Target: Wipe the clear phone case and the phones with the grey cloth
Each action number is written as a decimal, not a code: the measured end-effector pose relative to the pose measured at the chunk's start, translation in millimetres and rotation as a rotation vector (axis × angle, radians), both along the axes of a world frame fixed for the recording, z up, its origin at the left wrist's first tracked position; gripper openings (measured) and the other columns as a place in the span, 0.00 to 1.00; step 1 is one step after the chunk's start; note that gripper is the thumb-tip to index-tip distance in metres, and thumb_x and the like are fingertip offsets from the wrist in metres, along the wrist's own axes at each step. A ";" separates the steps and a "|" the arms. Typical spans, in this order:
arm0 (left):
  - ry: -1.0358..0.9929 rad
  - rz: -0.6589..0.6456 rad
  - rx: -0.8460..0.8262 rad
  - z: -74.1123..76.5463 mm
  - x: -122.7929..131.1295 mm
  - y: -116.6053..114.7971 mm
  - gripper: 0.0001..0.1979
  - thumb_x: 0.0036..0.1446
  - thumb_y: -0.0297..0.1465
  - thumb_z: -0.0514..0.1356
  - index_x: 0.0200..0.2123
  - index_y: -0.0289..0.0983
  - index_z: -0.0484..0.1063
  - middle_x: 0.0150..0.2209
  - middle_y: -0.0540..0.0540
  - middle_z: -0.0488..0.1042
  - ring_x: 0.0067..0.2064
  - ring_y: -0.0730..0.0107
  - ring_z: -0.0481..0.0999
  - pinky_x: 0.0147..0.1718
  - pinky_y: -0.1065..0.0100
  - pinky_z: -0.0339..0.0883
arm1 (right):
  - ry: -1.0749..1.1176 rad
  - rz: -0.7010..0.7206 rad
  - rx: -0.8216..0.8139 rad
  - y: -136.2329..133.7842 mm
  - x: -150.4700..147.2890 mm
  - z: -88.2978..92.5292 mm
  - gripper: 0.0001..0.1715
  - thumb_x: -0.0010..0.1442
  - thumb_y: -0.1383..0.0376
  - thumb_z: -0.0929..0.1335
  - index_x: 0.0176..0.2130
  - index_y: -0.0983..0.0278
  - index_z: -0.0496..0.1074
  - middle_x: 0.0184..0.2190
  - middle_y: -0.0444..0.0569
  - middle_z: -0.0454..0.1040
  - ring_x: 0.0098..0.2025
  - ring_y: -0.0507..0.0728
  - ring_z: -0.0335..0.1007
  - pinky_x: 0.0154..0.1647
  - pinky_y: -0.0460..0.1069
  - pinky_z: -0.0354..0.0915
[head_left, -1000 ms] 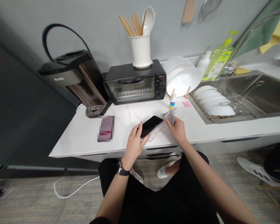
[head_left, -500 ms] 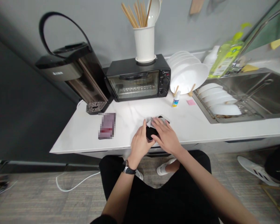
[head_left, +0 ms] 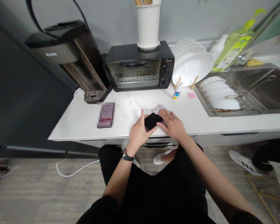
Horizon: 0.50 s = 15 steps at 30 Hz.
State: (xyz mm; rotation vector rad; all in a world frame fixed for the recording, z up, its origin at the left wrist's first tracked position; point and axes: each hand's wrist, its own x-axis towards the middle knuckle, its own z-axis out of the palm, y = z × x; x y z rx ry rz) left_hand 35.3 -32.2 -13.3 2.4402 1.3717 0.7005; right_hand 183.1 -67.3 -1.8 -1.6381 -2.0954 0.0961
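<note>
A smartphone [head_left: 151,121] with a dark screen lies at a slant near the front edge of the white counter [head_left: 84,119]. My left hand [head_left: 139,130] grips its left end, thumb along the near side and index finger stretched upward. At the phone's right end, my right hand [head_left: 174,124] presses a crumpled pale grey cloth [head_left: 159,109] beneath its fingers. The fingers lie fairly flat and cover part of the cloth. A small spray bottle [head_left: 177,91] with a yellow and blue label stands farther back on the right.
A pixelated purple item [head_left: 106,115] lies to the left, before a tall dark drink dispenser [head_left: 84,62]. Behind is a toaster oven [head_left: 137,74] bearing a white utensil holder [head_left: 148,26]. White plates [head_left: 193,67], a pink note [head_left: 192,95] and a sink [head_left: 261,102] are rightward. Another person's shoe [head_left: 244,161] shows below.
My right hand has slid rightward with the cloth, baring more of the phone's screen. My left hand still grips the phone. The camera view has tilted slightly, moving the counter up in the picture.
</note>
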 end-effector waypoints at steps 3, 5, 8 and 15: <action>0.032 0.017 -0.009 -1.8 -0.2 -1.0 0.40 0.43 0.42 0.51 0.52 0.35 0.28 0.47 0.43 0.57 0.45 0.65 0.61 0.38 0.69 0.57 | 0.017 0.090 0.007 -2.0 -3.8 -1.3 0.32 0.49 0.54 0.57 0.49 0.70 0.50 0.50 0.53 0.50 0.53 0.56 0.36 0.53 0.55 0.38; 0.066 0.040 -0.019 -2.7 -0.2 -1.7 0.41 0.42 0.41 0.52 0.52 0.35 0.28 0.47 0.42 0.58 0.43 0.65 0.63 0.36 0.69 0.57 | 0.016 0.236 -0.007 -2.7 -6.0 -0.2 0.32 0.48 0.52 0.57 0.48 0.68 0.52 0.50 0.51 0.52 0.53 0.55 0.39 0.52 0.53 0.40; 0.048 0.031 -0.001 -2.0 0.2 -3.1 0.40 0.43 0.41 0.51 0.52 0.35 0.27 0.48 0.42 0.57 0.45 0.66 0.61 0.37 0.69 0.56 | 0.034 0.157 -0.005 1.2 -2.7 2.1 0.26 0.52 0.56 0.54 0.48 0.67 0.53 0.49 0.50 0.54 0.52 0.54 0.42 0.52 0.53 0.41; 0.080 0.039 -0.032 -3.0 -1.7 -3.8 0.41 0.44 0.40 0.51 0.52 0.34 0.25 0.48 0.42 0.57 0.42 0.66 0.63 0.35 0.70 0.56 | 0.018 0.273 -0.002 -3.2 -9.1 1.4 0.28 0.50 0.53 0.56 0.47 0.66 0.54 0.48 0.48 0.55 0.52 0.53 0.41 0.52 0.51 0.42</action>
